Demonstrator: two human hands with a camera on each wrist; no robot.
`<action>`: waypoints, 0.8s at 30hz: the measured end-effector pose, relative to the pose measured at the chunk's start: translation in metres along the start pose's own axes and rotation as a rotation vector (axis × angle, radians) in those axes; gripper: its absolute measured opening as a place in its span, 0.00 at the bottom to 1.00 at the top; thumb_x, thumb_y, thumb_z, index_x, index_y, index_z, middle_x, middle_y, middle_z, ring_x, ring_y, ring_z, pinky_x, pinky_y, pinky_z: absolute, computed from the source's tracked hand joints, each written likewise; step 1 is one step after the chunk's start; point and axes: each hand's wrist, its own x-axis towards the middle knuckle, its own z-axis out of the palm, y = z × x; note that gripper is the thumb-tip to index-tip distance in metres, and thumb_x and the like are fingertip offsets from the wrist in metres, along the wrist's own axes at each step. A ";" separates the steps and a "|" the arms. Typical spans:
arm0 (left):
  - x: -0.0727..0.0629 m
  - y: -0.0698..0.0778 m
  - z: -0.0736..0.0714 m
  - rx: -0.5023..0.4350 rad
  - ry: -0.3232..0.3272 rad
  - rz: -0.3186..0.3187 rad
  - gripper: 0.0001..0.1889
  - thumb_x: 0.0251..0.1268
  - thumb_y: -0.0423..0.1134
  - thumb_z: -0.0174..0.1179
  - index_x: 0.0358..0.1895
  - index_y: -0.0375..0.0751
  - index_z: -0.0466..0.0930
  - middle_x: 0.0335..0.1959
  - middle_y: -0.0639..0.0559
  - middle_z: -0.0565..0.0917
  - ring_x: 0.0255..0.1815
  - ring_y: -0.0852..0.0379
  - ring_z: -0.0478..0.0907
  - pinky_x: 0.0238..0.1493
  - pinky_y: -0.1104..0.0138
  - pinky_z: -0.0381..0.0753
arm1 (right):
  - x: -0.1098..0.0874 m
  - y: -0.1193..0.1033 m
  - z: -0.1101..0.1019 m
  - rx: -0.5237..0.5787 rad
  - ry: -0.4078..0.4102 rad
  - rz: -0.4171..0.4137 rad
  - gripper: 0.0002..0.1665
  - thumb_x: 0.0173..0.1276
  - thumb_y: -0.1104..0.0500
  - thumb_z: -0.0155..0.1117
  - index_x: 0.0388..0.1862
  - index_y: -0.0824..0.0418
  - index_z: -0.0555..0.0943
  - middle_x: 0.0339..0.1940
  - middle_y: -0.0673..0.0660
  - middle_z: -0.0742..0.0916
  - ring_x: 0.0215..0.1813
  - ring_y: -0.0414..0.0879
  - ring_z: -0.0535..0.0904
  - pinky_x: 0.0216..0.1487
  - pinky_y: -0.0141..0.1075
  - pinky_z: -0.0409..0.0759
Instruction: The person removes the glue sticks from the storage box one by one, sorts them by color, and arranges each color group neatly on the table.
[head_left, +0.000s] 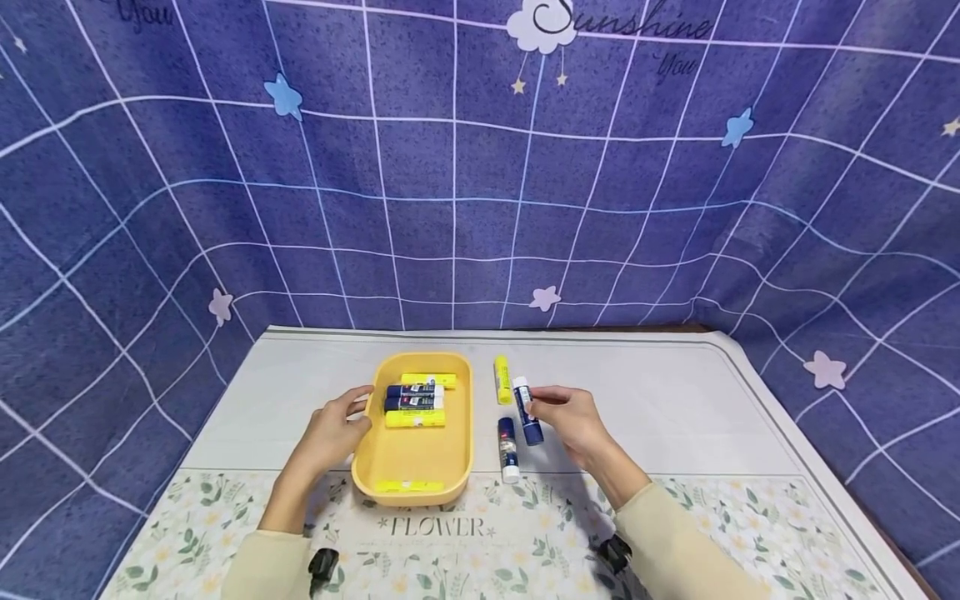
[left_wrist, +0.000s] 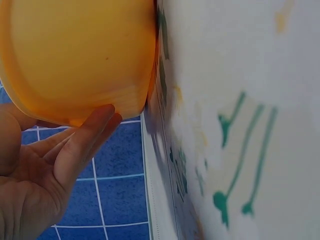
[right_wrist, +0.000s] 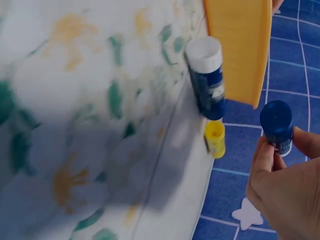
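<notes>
My right hand (head_left: 573, 421) pinches a dark blue glue stick (head_left: 528, 412) with a white end between thumb and fingers. In the right wrist view that glue stick (right_wrist: 276, 122) hangs above the table, blue end toward the camera. Just left of it on the table lie another blue glue stick (head_left: 507, 450), white end nearer me, and a yellow glue stick (head_left: 502, 380). My left hand (head_left: 330, 433) holds the left rim of a yellow tray (head_left: 420, 457), fingers (left_wrist: 92, 127) against its outer wall. Inside, yellow and blue glue sticks (head_left: 414, 404) lie side by side.
One more yellow glue stick (head_left: 408, 486) lies along the tray's near wall. The white table (head_left: 637, 392) has a floral-printed front part (head_left: 720, 517). A blue grid-patterned curtain (head_left: 480, 183) rises behind the table and along both sides.
</notes>
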 end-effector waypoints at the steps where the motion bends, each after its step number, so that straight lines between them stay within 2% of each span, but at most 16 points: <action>1: 0.000 0.000 0.000 0.001 -0.002 0.001 0.32 0.71 0.35 0.51 0.78 0.38 0.64 0.67 0.29 0.79 0.62 0.35 0.84 0.58 0.51 0.87 | 0.000 0.002 -0.003 -0.006 0.010 0.004 0.20 0.66 0.68 0.67 0.57 0.73 0.84 0.52 0.67 0.88 0.44 0.41 0.84 0.50 0.30 0.82; 10: 0.000 0.002 0.000 -0.001 -0.019 0.009 0.32 0.71 0.34 0.50 0.78 0.36 0.63 0.68 0.28 0.78 0.62 0.34 0.83 0.56 0.52 0.88 | -0.003 0.027 -0.020 -0.087 0.076 0.098 0.18 0.65 0.66 0.69 0.53 0.70 0.85 0.50 0.63 0.89 0.47 0.46 0.85 0.52 0.34 0.83; 15: 0.000 0.002 0.000 -0.001 -0.023 0.013 0.32 0.71 0.35 0.51 0.79 0.37 0.63 0.68 0.29 0.78 0.62 0.34 0.83 0.56 0.53 0.89 | -0.003 0.044 -0.024 -0.125 0.099 0.147 0.18 0.65 0.66 0.70 0.53 0.70 0.85 0.48 0.64 0.89 0.44 0.45 0.85 0.46 0.33 0.85; 19: 0.000 0.001 -0.001 -0.006 -0.029 0.010 0.32 0.71 0.35 0.51 0.79 0.38 0.63 0.68 0.29 0.78 0.63 0.35 0.83 0.55 0.55 0.89 | -0.003 0.046 -0.024 -0.156 0.110 0.161 0.18 0.64 0.65 0.70 0.52 0.70 0.85 0.47 0.63 0.89 0.41 0.44 0.85 0.42 0.32 0.85; 24: 0.001 0.001 0.000 -0.020 -0.034 0.006 0.32 0.71 0.34 0.51 0.79 0.38 0.63 0.68 0.29 0.78 0.63 0.35 0.83 0.47 0.63 0.89 | -0.003 0.042 -0.024 -0.263 0.117 0.158 0.17 0.63 0.62 0.73 0.50 0.68 0.86 0.44 0.61 0.90 0.39 0.43 0.84 0.39 0.31 0.83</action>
